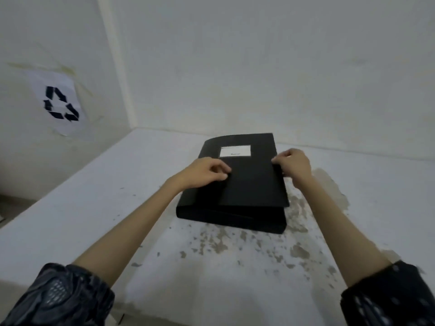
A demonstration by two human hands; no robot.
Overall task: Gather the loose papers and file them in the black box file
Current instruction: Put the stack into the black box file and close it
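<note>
A black box file (247, 184) lies flat on the white table (94, 208), with its lid down and a white label (235, 151) near its far end. My left hand (204, 171) rests on the lid's left side with the fingers curled against it. At the lid's right edge, my right hand (293, 164) pinches the cover between thumb and fingers. The lid's near right corner stands slightly off the box below. No loose papers show in view.
The table's white paint is chipped in front of and to the right of the file (235, 241). White walls meet in a corner behind it. A paper sheet with a black recycling sign (60, 103) is taped to the left wall.
</note>
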